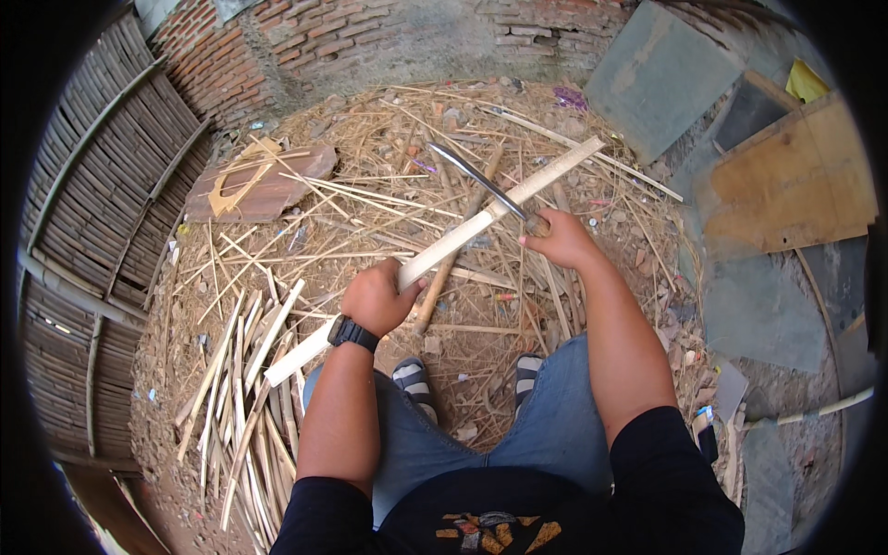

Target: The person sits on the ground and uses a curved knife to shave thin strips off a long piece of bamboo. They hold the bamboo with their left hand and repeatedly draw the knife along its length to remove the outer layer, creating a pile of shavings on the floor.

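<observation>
My left hand (375, 298) is wrapped round a long, pale split bamboo strip (453, 240), which slants from beside my left knee up to the far right. My right hand (562, 240) grips the short handle of a large knife (479, 178), its grey blade pointing to the far left. The blade crosses the strip a little beyond its middle; whether the edge bites into it I cannot tell. Beneath the strip, a round wooden stick (442, 282) lies on the littered ground.
A heap of split bamboo strips (242, 388) lies beside my left leg. Further off sits a brown board (314, 165) with scraps on it. A bamboo fence (92, 176) stands left, a brick wall (370, 42) at the back, and grey sheets (659, 79) and a wooden panel (786, 180) right.
</observation>
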Demonstrator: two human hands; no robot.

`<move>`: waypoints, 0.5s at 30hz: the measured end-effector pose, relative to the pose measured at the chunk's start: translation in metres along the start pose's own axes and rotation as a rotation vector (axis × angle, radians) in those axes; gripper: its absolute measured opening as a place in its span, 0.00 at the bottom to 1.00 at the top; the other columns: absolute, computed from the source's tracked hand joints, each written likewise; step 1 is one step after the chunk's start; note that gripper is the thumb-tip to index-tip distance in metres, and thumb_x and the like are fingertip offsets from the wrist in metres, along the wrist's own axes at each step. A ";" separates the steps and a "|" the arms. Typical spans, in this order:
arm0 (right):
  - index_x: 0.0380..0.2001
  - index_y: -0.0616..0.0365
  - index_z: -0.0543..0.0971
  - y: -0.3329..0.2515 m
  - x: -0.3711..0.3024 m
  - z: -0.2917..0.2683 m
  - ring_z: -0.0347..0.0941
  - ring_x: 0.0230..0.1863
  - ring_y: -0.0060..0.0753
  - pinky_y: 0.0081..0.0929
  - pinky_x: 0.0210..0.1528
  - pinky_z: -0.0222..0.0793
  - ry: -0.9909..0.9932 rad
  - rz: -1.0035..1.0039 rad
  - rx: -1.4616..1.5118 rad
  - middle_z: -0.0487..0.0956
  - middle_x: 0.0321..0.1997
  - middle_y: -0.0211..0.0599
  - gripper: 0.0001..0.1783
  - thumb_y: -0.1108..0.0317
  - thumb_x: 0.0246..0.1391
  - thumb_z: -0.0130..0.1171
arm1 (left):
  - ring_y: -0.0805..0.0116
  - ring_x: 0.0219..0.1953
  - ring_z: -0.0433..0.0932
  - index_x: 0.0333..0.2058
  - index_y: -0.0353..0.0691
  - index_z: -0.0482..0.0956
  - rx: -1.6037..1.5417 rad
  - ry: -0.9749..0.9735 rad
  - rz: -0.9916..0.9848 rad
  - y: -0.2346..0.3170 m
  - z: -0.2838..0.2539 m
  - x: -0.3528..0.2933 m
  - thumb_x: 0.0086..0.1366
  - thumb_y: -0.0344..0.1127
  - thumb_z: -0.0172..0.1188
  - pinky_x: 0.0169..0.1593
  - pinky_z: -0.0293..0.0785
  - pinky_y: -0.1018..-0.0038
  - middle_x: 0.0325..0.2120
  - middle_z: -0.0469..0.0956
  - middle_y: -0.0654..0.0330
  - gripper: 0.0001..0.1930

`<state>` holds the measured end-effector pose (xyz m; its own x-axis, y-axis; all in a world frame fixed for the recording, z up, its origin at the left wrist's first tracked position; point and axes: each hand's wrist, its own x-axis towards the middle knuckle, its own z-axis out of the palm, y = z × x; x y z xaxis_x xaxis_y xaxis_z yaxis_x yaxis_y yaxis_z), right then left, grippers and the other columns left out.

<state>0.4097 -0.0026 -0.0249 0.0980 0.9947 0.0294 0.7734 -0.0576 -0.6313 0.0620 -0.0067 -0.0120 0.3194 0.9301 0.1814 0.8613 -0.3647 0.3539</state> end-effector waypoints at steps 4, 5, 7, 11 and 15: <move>0.62 0.70 0.76 0.006 0.002 0.005 0.79 0.60 0.57 0.41 0.63 0.72 0.025 -0.005 -0.006 0.81 0.58 0.63 0.42 0.52 0.50 0.76 | 0.44 0.32 0.84 0.34 0.39 0.81 0.014 -0.024 0.004 0.001 0.003 0.001 0.62 0.56 0.71 0.38 0.80 0.53 0.25 0.83 0.48 0.23; 0.62 0.69 0.76 0.008 0.003 0.007 0.79 0.60 0.56 0.41 0.63 0.72 0.032 -0.010 -0.008 0.81 0.59 0.62 0.42 0.53 0.50 0.76 | 0.44 0.32 0.84 0.34 0.39 0.81 0.013 -0.032 0.004 0.003 0.002 0.001 0.62 0.56 0.71 0.38 0.80 0.54 0.25 0.83 0.48 0.23; 0.63 0.66 0.77 0.010 0.004 0.009 0.79 0.61 0.56 0.41 0.64 0.72 0.046 -0.026 -0.012 0.81 0.59 0.61 0.41 0.53 0.50 0.76 | 0.45 0.32 0.84 0.35 0.39 0.81 0.015 -0.042 0.010 0.005 0.003 0.001 0.62 0.56 0.71 0.38 0.80 0.54 0.25 0.83 0.48 0.23; 0.62 0.60 0.78 0.008 0.005 0.007 0.79 0.61 0.55 0.41 0.63 0.72 -0.023 -0.070 0.052 0.81 0.59 0.59 0.38 0.54 0.50 0.76 | 0.45 0.32 0.85 0.35 0.39 0.82 0.015 -0.055 0.015 0.006 0.005 0.000 0.62 0.55 0.71 0.38 0.80 0.54 0.25 0.83 0.48 0.22; 0.62 0.59 0.79 0.008 0.005 0.007 0.79 0.60 0.55 0.42 0.63 0.72 -0.043 -0.052 0.041 0.82 0.58 0.58 0.38 0.54 0.50 0.76 | 0.45 0.32 0.84 0.34 0.39 0.82 0.001 -0.056 0.019 0.008 0.004 -0.001 0.62 0.55 0.71 0.38 0.80 0.54 0.25 0.83 0.48 0.22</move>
<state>0.4121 0.0027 -0.0356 0.0307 0.9991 0.0307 0.7503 -0.0028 -0.6610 0.0705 -0.0101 -0.0133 0.3571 0.9240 0.1366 0.8551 -0.3822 0.3504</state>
